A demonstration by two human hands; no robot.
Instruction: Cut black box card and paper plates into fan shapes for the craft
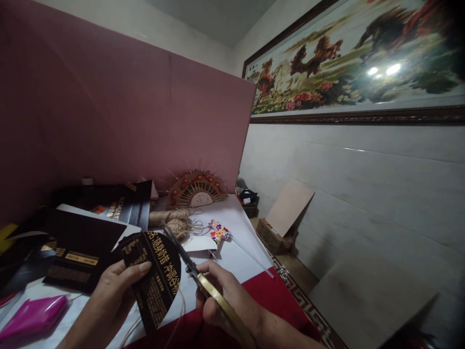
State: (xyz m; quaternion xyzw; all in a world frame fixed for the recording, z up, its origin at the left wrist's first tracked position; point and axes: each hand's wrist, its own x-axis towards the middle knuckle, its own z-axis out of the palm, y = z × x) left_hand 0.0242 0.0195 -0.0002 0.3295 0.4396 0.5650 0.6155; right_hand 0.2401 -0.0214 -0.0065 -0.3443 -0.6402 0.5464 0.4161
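Note:
My left hand [125, 278] is closed on a black piece of printed cardboard [156, 276] with gold lettering, thumb on its face. The right side of the cardboard has a rounded, cut edge. In my right hand [228, 295] is a pair of scissors [203, 283] with gold-coloured handles. Its blades point up and to the left, beside the curved edge; whether they touch it I cannot tell. Behind the cardboard lie balls of jute twine [178, 223]. A white cut scrap [198, 244] rests just past the blades.
Black printed cardboard sheets [78, 242] lie at left, with a magenta packet [34, 315] nearer me. A decorated fan-shaped craft [198, 189] stands at the back by a pink panel [145, 111]. A flower-patterned piece on a white stick [252, 254] lies at right. Cardboard boxes [271, 237] sit on the floor.

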